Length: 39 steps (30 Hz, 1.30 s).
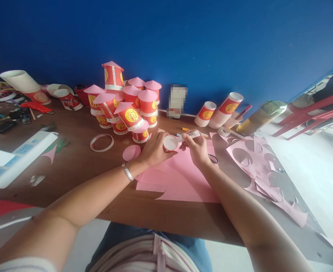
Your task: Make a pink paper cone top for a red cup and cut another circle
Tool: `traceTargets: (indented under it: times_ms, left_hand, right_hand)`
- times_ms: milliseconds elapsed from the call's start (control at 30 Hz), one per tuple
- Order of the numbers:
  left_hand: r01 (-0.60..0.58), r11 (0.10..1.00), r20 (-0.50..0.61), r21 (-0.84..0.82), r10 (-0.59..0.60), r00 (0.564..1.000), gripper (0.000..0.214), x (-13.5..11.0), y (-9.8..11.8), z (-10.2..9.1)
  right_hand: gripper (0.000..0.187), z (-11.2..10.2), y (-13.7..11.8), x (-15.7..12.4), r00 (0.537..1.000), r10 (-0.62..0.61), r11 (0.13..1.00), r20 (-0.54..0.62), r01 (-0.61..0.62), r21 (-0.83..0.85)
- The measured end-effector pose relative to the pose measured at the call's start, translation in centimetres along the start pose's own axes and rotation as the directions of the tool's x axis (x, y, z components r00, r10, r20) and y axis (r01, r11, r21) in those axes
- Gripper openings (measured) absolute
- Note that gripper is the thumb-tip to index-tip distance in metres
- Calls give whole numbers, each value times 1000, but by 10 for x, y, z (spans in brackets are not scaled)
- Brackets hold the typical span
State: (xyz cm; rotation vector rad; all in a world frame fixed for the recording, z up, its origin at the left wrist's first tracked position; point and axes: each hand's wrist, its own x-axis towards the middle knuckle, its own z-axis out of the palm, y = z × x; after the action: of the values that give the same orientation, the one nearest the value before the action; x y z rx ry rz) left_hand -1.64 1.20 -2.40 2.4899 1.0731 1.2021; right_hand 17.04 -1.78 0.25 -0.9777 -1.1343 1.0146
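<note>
My left hand (156, 149) is wrapped round a paper cup (171, 143) whose white round end faces me; little of its red side shows. In my right hand (196, 148) is a small white glue tube (193, 135), its nozzle close to the cup's rim. Whether the nozzle touches the rim I cannot tell. Both hands are above a large pink paper sheet (183, 177). A pink paper disc (131, 152) lies beside my left wrist. Behind that hand stand several red paper cups topped with pink cones (129, 115), some of them stacked.
A phone-like object (178, 101), blurred out, leans on the blue wall. Two cup stacks (225, 109) tilt near a jar (261, 117). Cut pink scraps (257, 162) cover the right side. A tape roll (102, 143) and a white power strip (22, 156) lie to the left.
</note>
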Motion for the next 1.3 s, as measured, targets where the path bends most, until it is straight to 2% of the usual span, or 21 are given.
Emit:
traceTargets:
  times_ms: [333, 600, 800, 1100, 1300]
  left_hand:
    - [-15, 1000, -19, -4, 15, 1000, 57, 0, 0, 1]
    - [-50, 999, -49, -1, 50, 998, 57, -2, -2, 3]
    - [-25, 1000, -45, -5, 25, 999, 56, -1, -2, 4]
    - [18, 999, -10, -35, -19, 1000, 62, 1, -1, 1]
    - [22, 999, -7, -30, -23, 1000, 59, 0, -2, 2]
  right_hand:
    - [51, 2, 4, 0, 996, 89, 993, -26, -87, 83]
    - [51, 1, 7, -1, 994, 95, 992, -49, -90, 85]
    - [52, 2, 6, -1, 992, 111, 991, -54, -107, 74]
    - [45, 3, 4, -4, 998, 6, 1000, -61, -8, -25]
    - [46, 1, 7, -3, 997, 28, 998, -70, -32, -54]
